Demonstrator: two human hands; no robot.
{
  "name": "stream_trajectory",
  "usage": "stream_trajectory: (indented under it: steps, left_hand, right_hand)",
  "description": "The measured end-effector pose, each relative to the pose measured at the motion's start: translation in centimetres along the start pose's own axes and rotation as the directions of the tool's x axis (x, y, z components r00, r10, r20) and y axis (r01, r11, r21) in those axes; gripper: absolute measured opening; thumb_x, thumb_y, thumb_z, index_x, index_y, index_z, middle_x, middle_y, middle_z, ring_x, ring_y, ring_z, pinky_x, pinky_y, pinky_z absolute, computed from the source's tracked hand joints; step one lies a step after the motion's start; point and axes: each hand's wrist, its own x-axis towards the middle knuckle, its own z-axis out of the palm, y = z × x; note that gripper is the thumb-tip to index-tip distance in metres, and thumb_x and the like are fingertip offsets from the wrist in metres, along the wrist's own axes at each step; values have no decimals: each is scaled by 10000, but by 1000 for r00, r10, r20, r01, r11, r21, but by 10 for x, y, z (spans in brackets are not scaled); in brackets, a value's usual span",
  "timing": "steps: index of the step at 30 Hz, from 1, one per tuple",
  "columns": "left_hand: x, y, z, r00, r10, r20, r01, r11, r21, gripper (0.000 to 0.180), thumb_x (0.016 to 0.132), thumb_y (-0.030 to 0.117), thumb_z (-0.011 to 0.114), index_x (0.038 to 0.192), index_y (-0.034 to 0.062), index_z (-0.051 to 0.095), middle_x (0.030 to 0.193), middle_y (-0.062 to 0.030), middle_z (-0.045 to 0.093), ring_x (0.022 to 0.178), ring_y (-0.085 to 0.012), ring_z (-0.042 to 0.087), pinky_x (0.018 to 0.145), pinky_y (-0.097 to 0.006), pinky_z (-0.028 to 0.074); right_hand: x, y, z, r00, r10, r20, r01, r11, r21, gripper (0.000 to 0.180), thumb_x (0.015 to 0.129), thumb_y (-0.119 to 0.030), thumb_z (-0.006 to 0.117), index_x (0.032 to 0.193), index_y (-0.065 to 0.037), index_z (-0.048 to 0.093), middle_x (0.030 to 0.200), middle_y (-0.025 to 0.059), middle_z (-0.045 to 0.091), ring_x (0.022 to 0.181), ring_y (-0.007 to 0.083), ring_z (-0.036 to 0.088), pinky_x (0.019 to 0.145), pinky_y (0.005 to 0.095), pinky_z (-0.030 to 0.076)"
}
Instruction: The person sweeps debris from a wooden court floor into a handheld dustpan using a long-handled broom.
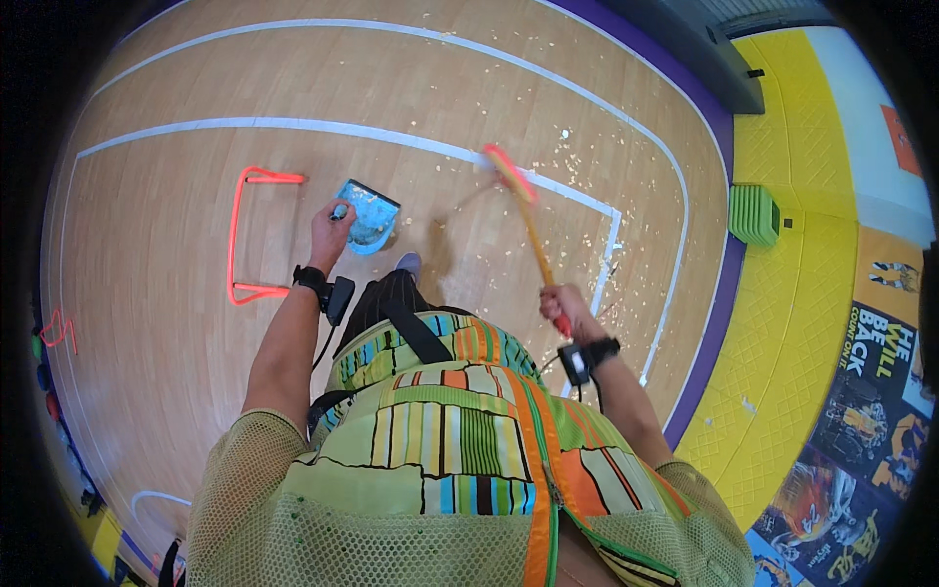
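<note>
My left hand [331,235] is closed around the upright handle of a blue dustpan [370,217], whose dark front lip faces away from me, just above or on the wooden floor. Some pale bits seem to lie in its pan. In my right hand [567,303] is the red grip end of a broom with a yellow stick [540,245]. Its red head, smeared by motion, is out ahead over the white floor line, to the right of the dustpan. Pale scraps [565,161] are scattered over the floor around and beyond the broom head.
An orange hurdle frame [235,235] stands left of the dustpan. My shoe [409,264] is close behind the pan. Along the right run a purple floor edge [721,293] and yellow wall padding [812,147], with a stack of green items [753,215] against it.
</note>
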Motion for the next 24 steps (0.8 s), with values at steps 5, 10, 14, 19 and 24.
stream_trajectory:
  steps: [5, 10, 14, 19, 24]
  left_hand:
    - [33, 22, 26, 994, 20, 107, -23, 1000, 22, 165, 820, 174, 603, 803, 13, 578, 645, 8, 517, 617, -59, 460, 564, -216, 397]
    - [60, 24, 45, 992, -18, 122, 13, 999, 40, 154, 814, 166, 601, 807, 13, 585, 630, 3, 518, 603, -61, 465, 553, -224, 396]
    - [73, 37, 56, 995, 10, 97, -14, 999, 36, 140, 800, 149, 598, 801, 9, 593, 600, -9, 524, 569, -61, 468, 529, -235, 397]
    - [81, 56, 76, 994, -55, 93, 53, 998, 25, 133, 803, 146, 593, 786, 14, 589, 604, 13, 517, 569, -49, 458, 528, -216, 390]
    - [101, 78, 107, 995, -35, 92, 29, 997, 69, 135, 810, 147, 590, 790, 14, 584, 607, 8, 516, 568, -52, 456, 520, -214, 388]
  right_hand:
    - [-80, -10, 12, 994, 59, 91, -65, 996, 61, 163, 830, -84, 511, 682, -29, 471, 543, -56, 343, 383, 2, 270, 301, 147, 160]
    - [-128, -32, 11, 1000, -19, 10, 19, 1000, 22, 158, 817, -94, 553, 725, 25, 505, 570, -25, 409, 384, -10, 299, 296, 144, 169]
    - [-119, -54, -47, 1000, -24, 0, 23, 978, 208, 133, 826, -81, 529, 757, 30, 506, 558, -50, 370, 380, -8, 279, 289, 139, 171]
    - [-68, -123, -149, 994, -81, -78, 98, 962, 255, 98, 839, -59, 459, 747, -38, 430, 548, -63, 321, 387, 1, 268, 295, 144, 172]
    - [13, -187, -200, 948, -265, -174, 277, 960, 48, 178, 830, -35, 448, 674, -75, 371, 526, -54, 320, 373, 32, 279, 322, 172, 208]
